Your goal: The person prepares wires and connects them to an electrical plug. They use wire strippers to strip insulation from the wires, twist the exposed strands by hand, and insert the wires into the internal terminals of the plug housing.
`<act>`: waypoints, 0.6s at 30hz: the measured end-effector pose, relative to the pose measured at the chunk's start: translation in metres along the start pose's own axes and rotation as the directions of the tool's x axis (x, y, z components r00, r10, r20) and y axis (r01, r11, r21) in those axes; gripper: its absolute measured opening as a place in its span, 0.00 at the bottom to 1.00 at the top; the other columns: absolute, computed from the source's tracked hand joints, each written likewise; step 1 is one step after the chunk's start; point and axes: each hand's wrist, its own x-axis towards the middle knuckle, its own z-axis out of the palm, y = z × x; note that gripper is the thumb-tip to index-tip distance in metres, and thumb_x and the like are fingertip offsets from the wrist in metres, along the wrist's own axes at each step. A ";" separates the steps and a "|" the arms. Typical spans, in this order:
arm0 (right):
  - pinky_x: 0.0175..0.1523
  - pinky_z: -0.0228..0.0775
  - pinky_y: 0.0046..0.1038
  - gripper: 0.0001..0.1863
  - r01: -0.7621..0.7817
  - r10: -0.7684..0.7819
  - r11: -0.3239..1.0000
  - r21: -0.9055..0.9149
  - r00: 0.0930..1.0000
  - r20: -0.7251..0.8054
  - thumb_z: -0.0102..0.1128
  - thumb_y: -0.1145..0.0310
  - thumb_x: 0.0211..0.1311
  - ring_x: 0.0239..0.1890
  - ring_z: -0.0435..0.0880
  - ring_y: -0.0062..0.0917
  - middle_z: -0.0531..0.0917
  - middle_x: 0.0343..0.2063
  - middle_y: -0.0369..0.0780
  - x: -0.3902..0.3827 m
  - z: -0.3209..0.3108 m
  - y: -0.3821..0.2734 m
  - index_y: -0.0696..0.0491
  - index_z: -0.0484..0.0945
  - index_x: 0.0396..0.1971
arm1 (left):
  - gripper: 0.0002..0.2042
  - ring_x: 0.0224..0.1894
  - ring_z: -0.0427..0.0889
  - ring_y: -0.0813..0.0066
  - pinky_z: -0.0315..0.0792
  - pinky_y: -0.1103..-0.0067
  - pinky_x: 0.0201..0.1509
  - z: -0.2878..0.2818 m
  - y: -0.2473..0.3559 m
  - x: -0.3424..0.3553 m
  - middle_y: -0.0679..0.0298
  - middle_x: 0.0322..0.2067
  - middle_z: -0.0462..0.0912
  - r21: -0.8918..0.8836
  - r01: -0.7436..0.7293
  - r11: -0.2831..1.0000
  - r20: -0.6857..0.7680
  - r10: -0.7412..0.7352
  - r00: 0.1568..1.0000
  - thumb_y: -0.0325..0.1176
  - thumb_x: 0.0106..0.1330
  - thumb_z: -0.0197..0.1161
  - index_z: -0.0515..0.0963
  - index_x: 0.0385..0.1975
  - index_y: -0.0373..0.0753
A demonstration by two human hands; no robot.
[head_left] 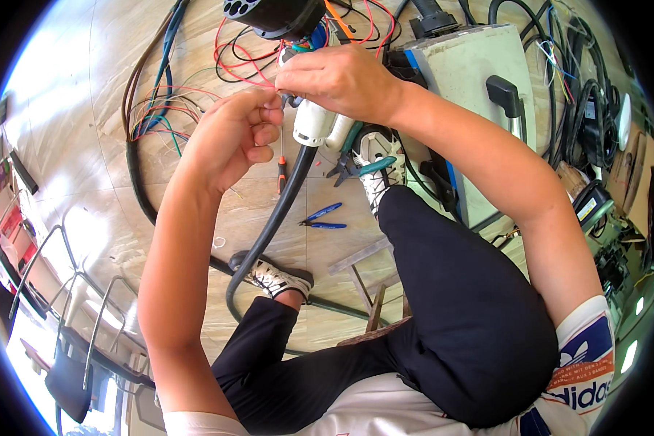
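A white plug housing [311, 125] stands in front of me, with a round black connector head [276, 16] above it and a thick black cable [272, 218] leaving its lower end. My right hand [345, 80] is closed over the housing's wired part, its fingertips pinching a thin red wire [258, 81]. Close by on the left, my left hand [232, 134] has its fingers curled, thumb and forefinger together at the same spot; what they hold is hidden. Below the hands lie an orange-and-black screwdriver [282, 174] and blue-handled cutters [323, 217]. Green-handled pliers [367, 167] rest against my right shoe.
A pale cabinet with a black handle [503, 96] stands to the right, with coiled black cables [587, 102] beyond it. Loose coloured wires [168, 112] fan from a black cable on the left. Farther left are metal-framed chairs [73, 291]. A wooden stool [374, 309] is below me.
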 end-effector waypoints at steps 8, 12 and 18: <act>0.31 0.76 0.28 0.09 -0.009 0.008 0.999 0.047 1.000 0.012 0.65 0.71 0.54 0.31 0.84 0.28 0.84 0.33 0.32 0.001 -0.003 0.000 0.49 0.82 0.36 | 0.03 0.25 0.72 0.71 0.67 0.75 0.28 -0.001 -0.007 0.007 0.64 0.25 0.74 0.830 -0.550 0.094 0.314 0.737 0.599 0.23 0.63 0.60 0.73 0.31 0.36; 0.32 0.75 0.30 0.06 -0.130 0.120 0.985 0.112 0.988 0.098 0.65 0.69 0.59 0.32 0.84 0.30 0.83 0.34 0.34 -0.001 -0.007 -0.005 0.51 0.83 0.36 | 0.04 0.29 0.75 0.60 0.72 0.70 0.33 -0.011 -0.012 0.013 0.58 0.24 0.72 0.730 -0.454 -0.512 0.666 0.682 0.302 0.22 0.60 0.60 0.73 0.32 0.34; 0.31 0.71 0.29 0.07 -0.191 0.210 0.959 0.209 0.975 -0.076 0.68 0.71 0.58 0.27 0.80 0.29 0.80 0.27 0.38 -0.002 -0.006 -0.015 0.53 0.84 0.37 | 0.11 0.30 0.80 0.76 0.73 0.78 0.34 -0.017 -0.002 0.016 0.60 0.35 0.84 0.691 -0.567 0.449 0.095 0.721 0.687 0.31 0.67 0.62 0.79 0.44 0.32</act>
